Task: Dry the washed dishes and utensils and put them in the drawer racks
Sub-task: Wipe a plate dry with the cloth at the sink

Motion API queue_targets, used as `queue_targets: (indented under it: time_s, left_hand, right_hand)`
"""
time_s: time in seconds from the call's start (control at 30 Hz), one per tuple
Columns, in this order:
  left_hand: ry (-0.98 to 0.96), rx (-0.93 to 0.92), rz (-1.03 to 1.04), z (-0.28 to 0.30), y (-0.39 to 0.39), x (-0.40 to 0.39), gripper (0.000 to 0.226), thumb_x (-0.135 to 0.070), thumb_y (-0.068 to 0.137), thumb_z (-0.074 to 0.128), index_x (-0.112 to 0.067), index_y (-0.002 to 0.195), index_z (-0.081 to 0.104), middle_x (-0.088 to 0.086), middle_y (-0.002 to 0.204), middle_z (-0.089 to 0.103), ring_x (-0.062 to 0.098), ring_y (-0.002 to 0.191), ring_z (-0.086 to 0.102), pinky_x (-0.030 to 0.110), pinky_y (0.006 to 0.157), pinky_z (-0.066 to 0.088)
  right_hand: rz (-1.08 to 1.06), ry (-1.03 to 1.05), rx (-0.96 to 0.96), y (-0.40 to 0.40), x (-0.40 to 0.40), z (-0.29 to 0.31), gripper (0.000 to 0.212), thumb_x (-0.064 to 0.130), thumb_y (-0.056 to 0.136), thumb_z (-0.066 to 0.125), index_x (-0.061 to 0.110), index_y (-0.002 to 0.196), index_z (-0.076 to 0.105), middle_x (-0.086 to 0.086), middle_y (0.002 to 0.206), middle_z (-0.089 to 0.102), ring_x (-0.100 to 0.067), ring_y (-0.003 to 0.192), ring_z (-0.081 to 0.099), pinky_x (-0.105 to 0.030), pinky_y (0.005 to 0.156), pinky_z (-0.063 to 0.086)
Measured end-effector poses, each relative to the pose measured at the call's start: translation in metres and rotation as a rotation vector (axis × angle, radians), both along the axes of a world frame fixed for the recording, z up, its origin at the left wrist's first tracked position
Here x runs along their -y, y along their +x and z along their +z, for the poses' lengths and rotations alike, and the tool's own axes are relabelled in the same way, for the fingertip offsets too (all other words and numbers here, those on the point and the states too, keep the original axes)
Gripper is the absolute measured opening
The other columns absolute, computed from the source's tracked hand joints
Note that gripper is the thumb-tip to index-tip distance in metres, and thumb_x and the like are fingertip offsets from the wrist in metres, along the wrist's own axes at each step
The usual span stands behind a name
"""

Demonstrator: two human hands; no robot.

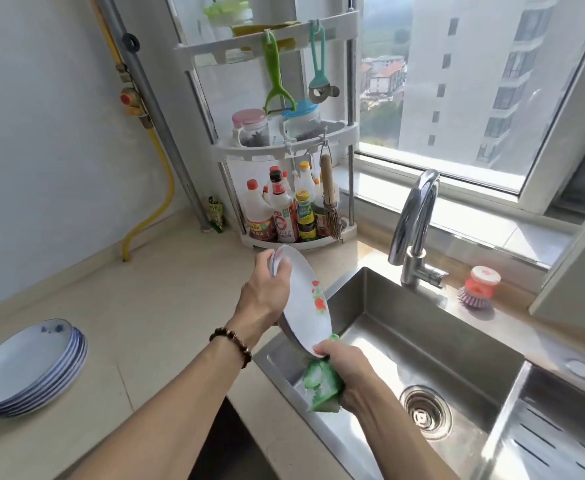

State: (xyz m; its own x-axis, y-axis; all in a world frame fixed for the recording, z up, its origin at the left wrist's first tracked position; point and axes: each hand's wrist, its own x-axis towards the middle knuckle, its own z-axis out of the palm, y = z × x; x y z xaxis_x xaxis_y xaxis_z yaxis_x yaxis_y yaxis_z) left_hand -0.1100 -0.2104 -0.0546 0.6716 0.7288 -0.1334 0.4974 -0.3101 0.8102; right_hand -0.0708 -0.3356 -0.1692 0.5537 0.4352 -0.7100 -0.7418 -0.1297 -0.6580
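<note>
A white plate with a red flower print (305, 299) is held tilted on edge over the left rim of the steel sink (364, 292). My left hand (263, 292) grips its upper rim, thumb on the face. My right hand (348, 367) grips a green and white cloth (320, 386) and presses it against the plate's lower edge. A stack of several white plates with blue patterns (29, 368) rests on the counter at the left.
A chrome tap (416, 226) stands behind the sink, a pink dish brush (478, 287) beside it. A white corner rack (294, 150) holds sauce bottles, jars and hanging peelers. The sink drain (424, 412) lies right of my hands. A window fills the right.
</note>
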Motion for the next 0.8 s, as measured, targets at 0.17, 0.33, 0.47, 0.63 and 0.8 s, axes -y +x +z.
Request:
queue_targets:
  time_s: [0.17, 0.33, 0.47, 0.63, 0.8]
  left_hand:
    - [-0.183, 0.159, 0.147, -0.013, -0.021, -0.008, 0.03, -0.048, 0.107, 0.029, -0.038, 0.129, 0.048, -0.001, 0.116, 0.061, 0.022, 0.096, 0.065, 0.046, 0.072, 0.062]
    - [-0.271, 0.192, 0.103, -0.022, -0.035, -0.015, 0.031, -0.044, 0.109, 0.031, -0.033, 0.124, 0.056, 0.001, 0.112, 0.068, 0.024, 0.097, 0.07, 0.038, 0.065, 0.059]
    - [-0.331, 0.237, 0.014, -0.022, -0.04, -0.007, 0.034, -0.039, 0.109, 0.037, -0.027, 0.13, 0.06, -0.001, 0.117, 0.073, 0.02, 0.107, 0.07, 0.043, 0.094, 0.056]
    - [-0.282, 0.22, -0.02, -0.018, -0.047, -0.009, 0.036, -0.039, 0.106, 0.044, -0.024, 0.133, 0.063, -0.004, 0.126, 0.07, 0.011, 0.119, 0.064, 0.039, 0.109, 0.047]
    - [-0.478, 0.219, -0.031, -0.017, -0.057, -0.011, 0.032, -0.032, 0.11, 0.037, -0.023, 0.116, 0.067, -0.002, 0.111, 0.076, 0.016, 0.105, 0.072, 0.036, 0.09, 0.056]
  right_hand:
    - [0.302, -0.271, 0.513, 0.002, 0.022, 0.022, 0.043, 0.046, 0.072, 0.07, 0.011, 0.097, 0.064, -0.011, 0.087, 0.073, -0.024, 0.074, 0.067, -0.037, 0.068, 0.054]
    - [0.163, -0.332, 0.917, 0.004, 0.023, 0.047, 0.059, 0.04, 0.101, 0.044, 0.017, 0.15, 0.02, -0.01, 0.136, 0.047, -0.027, 0.109, 0.052, -0.037, 0.088, 0.041]
    - [0.294, -0.301, 1.181, 0.001, -0.012, 0.051, 0.047, 0.028, 0.104, 0.031, 0.013, 0.149, 0.032, -0.012, 0.149, 0.042, -0.03, 0.127, 0.045, -0.042, 0.11, 0.034]
    - [0.647, -0.036, 1.266, -0.042, -0.026, 0.054, 0.061, 0.034, 0.107, 0.018, 0.017, 0.161, -0.005, 0.0, 0.167, -0.016, -0.013, 0.153, -0.02, -0.027, 0.124, -0.008]
    - [0.677, -0.262, 1.393, -0.028, -0.03, 0.049, 0.057, 0.037, 0.104, 0.009, 0.024, 0.152, -0.02, 0.009, 0.154, -0.031, -0.013, 0.148, -0.03, -0.038, 0.124, -0.013]
